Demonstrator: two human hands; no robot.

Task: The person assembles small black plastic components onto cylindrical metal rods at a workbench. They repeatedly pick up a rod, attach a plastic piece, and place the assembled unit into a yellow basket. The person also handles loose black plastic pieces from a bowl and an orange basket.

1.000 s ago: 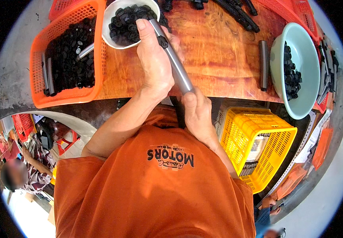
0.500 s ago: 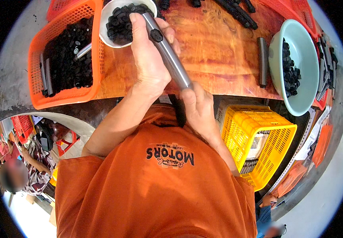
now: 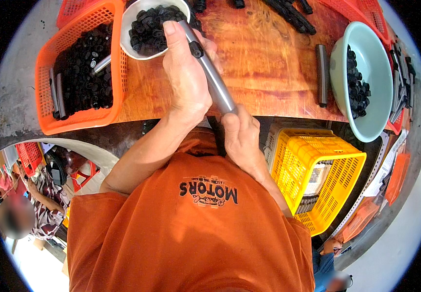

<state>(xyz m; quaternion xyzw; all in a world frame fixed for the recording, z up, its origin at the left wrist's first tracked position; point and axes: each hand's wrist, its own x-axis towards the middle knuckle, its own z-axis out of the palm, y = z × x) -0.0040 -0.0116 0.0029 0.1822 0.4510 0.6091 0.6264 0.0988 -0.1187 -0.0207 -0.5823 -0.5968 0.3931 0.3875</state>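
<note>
I'm standing in a workshop: left of the gripped tube [image 3: 218, 82] sits an orange basket [image 3: 118, 87] heaped with small black parts [image 3: 86, 63]; well right, a pale basin [image 3: 378, 73] holds more.

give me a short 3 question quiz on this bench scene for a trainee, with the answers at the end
1. True or false: the left hand and the right hand are both on the same grey tube.
2. What colour are the small parts in the pale green basin? a) white b) black c) yellow
3. Fill in the blank: the white bowl stands just to the right of the ____ basket at the left of the picture.

Key: 1. True. 2. b. 3. Orange.
</note>
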